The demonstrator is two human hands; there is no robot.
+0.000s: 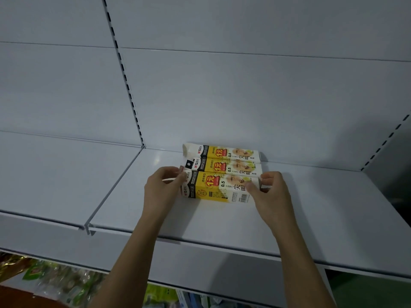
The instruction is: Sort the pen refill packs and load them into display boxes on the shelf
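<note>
Hands — left (163, 183), right (268, 187) — gripping nearest box (219, 187) ends.

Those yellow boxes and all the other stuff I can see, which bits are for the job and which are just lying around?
For the job:
- front yellow-and-white display box, held at its ends by the left hand and right hand
- middle display box
- back display box
- white shelf under them

Just lying about:
- green packets on the lower level
- empty shelf section to the left
</note>
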